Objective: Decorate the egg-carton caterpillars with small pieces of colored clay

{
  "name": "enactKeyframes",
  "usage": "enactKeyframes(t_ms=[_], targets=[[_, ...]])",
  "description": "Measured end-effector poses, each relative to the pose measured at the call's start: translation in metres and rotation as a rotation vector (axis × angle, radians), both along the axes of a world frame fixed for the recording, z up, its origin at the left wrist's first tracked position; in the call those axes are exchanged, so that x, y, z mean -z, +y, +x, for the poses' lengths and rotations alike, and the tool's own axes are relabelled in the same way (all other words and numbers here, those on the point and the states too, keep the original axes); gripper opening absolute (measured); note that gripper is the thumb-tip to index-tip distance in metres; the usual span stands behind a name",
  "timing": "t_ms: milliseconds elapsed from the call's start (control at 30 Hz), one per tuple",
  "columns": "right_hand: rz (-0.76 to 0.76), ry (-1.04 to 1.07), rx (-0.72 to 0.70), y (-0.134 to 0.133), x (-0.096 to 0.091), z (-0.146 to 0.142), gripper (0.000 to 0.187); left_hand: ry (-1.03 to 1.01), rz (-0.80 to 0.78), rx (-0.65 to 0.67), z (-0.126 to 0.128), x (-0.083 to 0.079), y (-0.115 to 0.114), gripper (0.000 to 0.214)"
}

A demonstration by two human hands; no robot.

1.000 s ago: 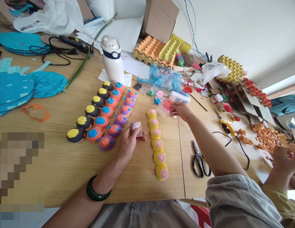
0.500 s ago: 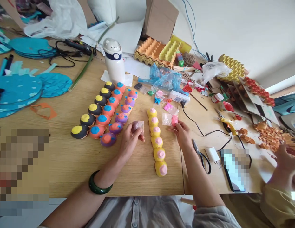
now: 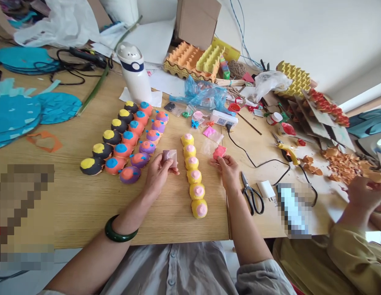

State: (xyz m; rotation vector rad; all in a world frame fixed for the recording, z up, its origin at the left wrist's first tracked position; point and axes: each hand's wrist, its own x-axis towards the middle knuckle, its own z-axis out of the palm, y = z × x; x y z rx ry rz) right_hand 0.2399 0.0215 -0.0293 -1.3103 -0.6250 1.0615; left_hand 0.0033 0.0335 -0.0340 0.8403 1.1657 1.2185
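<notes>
My left hand (image 3: 158, 174) pinches a small clear bag of purple stuff (image 3: 170, 156) just left of a yellow-and-pink caterpillar of painted egg-carton cups (image 3: 194, 176). On the other side of that row, my right hand (image 3: 227, 170) pinches a small clear bag of pink stuff (image 3: 218, 152). Both hands rest on the wooden table (image 3: 86, 205). Further left lie three more painted rows: black with yellow (image 3: 108, 137), orange with blue (image 3: 125, 138) and purple with orange (image 3: 144, 146).
Scissors (image 3: 251, 194), a white charger (image 3: 266, 189) with its black cable and a phone lie right of my right hand. A white bottle (image 3: 133, 73), egg trays (image 3: 195, 61), a power strip (image 3: 223, 119) and craft clutter fill the back. Another person's hand (image 3: 362, 192) works at far right.
My right hand has drawn back from the power strip toward me, bringing the pink bag beside the yellow row. My left hand keeps its purple bag in the same place.
</notes>
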Motion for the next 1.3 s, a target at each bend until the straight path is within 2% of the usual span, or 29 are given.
enactKeyframes(t_ms=[167,433,767,1000,1300], targets=[[-0.043,0.017,-0.034,-0.004,0.003,-0.001,0.053,0.026,0.012,0.015,0.001,0.004,0.000,0.024],[-0.013,0.049,0.009,-0.004,0.005,0.003,0.047,0.065,0.045,0.004,0.002,0.003,-0.001,0.030],[-0.009,-0.077,0.037,-0.007,0.002,0.007,0.037,0.067,0.035,-0.012,0.003,0.002,-0.003,0.041],[0.000,0.001,0.015,-0.007,0.004,0.008,0.040,0.088,0.045,-0.009,0.005,-0.001,-0.004,0.032],[-0.024,0.070,-0.042,-0.006,0.006,0.010,0.040,0.106,0.032,0.004,0.003,-0.001,-0.004,0.034]])
